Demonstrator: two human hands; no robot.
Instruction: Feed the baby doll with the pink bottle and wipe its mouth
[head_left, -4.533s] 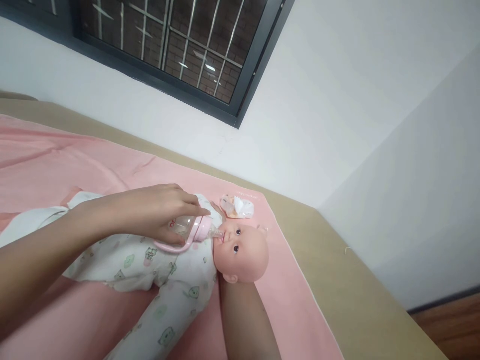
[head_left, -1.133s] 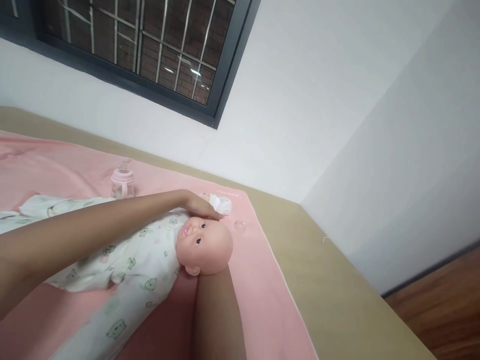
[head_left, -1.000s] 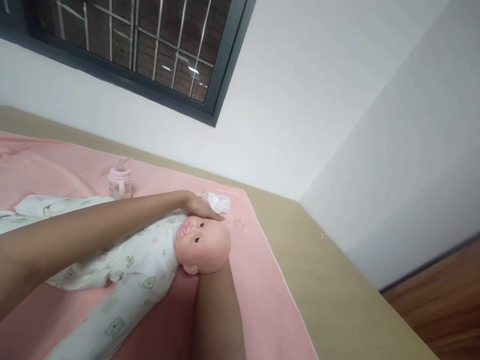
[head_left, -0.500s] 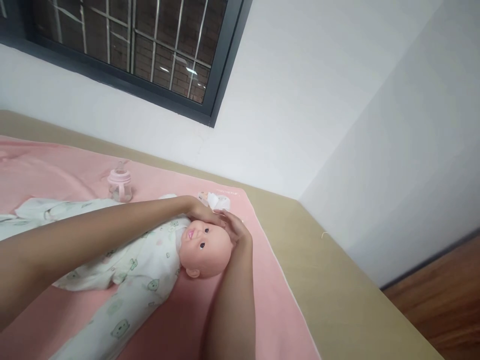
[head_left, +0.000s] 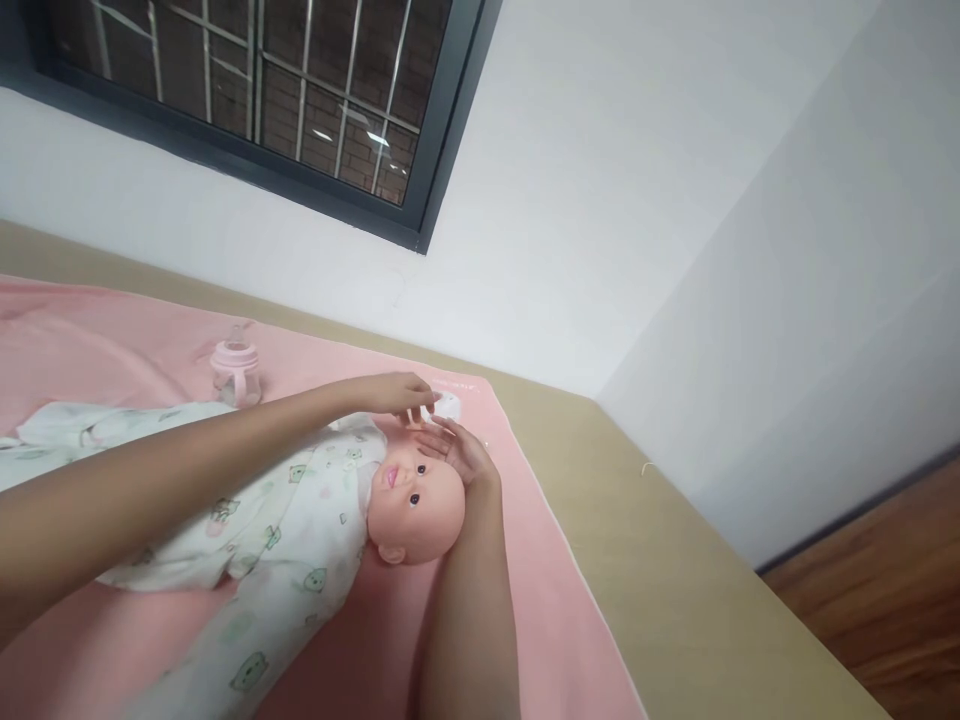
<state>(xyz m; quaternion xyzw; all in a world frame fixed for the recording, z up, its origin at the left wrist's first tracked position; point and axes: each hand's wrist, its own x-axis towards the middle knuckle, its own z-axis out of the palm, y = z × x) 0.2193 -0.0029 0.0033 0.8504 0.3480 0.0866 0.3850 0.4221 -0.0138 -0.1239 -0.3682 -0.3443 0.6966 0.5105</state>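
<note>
Doll (head_left: 300, 500) is on its back on a pink cloth (head_left: 559, 600), face up, its bald head (head_left: 427, 515) at the R end as I look & its legs running off L. It has on a white outfit w/ green animal prints. The left hand (head_left: 399, 393) is over by the window side of the head, nr the doll's shoulder; its forearm crosses above the doll's body. Its fingers are bent & a bit apart, nothing visibly gripped; can't tell if the tips touch anything. The right hand (head_left: 461, 450) is just beside the top of the head, palm partly showing, fingers loosely curved & apart, tips close under the left hand's. Its wrist looks to be right up against the doll's head, tho exact contact is hard to tell. Just behind the hands is a small white packet (head_left: 448, 404), partly hidden. Baby bottle (head_left: 235, 375), clear w/ pink collar & handle, stands upright on the cloth past the doll's body, well apart from both hands. The cloth covers part of a tan surface (head_left: 637, 540), w/ a white wall (head_left: 540, 250) & dark-framed, barred window (head_left: 330, 120) behind.
</note>
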